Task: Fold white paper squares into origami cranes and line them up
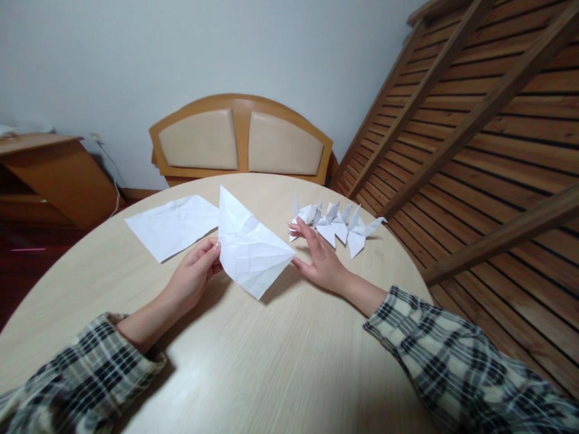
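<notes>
A creased white sheet of paper (251, 241) is held up over the table, one corner pointing up and another toward the right. My left hand (196, 265) pinches its left edge between thumb and fingers. At the sheet's right corner is my right hand (319, 256), its fingers apart; the thumb is at or very near that corner, and I cannot tell if it touches. Several white folded paper cranes (356, 232) stand in a row just beyond my right hand, which partly hides the nearest ones.
Another white sheet (174, 226) lies flat on the round wooden table (271, 361), left of my hands. Behind the table stands a wooden headboard (244, 141) with cream panels. A slatted wooden frame (488, 132) leans at the right, and a wooden desk (54, 172) is at the far left.
</notes>
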Tool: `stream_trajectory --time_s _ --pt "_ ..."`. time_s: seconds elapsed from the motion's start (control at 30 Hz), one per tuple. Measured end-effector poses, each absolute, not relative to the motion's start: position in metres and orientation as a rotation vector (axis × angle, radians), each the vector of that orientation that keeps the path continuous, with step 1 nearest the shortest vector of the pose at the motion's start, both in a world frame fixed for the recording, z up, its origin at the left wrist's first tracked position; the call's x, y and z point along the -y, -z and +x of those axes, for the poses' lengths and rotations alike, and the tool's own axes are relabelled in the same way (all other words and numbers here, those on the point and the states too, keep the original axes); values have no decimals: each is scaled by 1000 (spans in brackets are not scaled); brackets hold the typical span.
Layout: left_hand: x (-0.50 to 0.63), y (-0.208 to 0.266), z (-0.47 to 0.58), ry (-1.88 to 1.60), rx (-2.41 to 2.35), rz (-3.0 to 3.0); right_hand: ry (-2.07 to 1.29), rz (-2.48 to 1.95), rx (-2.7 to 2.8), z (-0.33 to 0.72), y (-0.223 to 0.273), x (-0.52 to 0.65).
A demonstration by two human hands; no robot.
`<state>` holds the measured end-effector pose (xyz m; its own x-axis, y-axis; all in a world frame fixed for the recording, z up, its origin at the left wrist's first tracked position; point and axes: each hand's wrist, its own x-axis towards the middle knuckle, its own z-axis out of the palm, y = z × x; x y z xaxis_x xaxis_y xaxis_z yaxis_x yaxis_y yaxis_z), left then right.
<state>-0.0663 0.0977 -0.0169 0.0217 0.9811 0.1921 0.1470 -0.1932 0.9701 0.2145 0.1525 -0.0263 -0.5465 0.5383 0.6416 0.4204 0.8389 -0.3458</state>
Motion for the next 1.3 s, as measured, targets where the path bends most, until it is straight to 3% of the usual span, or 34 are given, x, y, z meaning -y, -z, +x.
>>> stream_trajectory --time_s 0.27,0.53,0.93,1.13,1.3 --pt "-96 17 -58 -1244 -1141 1180 -190 -607 2262 214 28 -155" --pt "-96 17 -55 -1165 -1233 1275 12 -532 2544 219 20 -150" --pt "-94 17 -69 -629 -1741 2165 -163 -600 2768 220 22 -155" --pt "-100 28 -73 -730 -1375 2681 -236 -626 2777 220 23 -157" --pt "-100 39 -74 -547 -1309 2700 -199 -655 2773 220 24 -157"
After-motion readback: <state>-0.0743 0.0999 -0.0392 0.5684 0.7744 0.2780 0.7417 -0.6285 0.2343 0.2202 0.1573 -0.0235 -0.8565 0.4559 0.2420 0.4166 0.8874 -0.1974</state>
